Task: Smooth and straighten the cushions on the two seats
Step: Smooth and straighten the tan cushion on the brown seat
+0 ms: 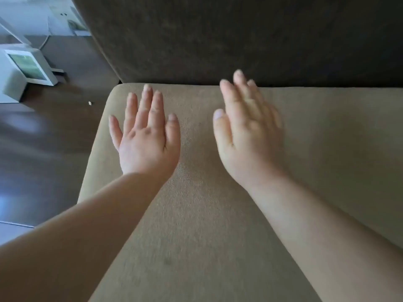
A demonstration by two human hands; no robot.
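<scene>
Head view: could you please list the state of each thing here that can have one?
Seat cushion: flat, smooth, no visible creases.
Back cushion: upright behind the seat cushion.
Left hand: open, fingers spread, palm down over the seat cushion, holding nothing.
Right hand: open, palm down, blurred, holding nothing.

Home living room: upholstered sofa, dark wood floor.

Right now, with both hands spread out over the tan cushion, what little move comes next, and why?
Probably sweep both palms outward. The left hand and right hand are open and flat near the back of the tan seat cushion, close to the dark backrest, gripping nothing, so sweeping would smooth the fabric.
</scene>
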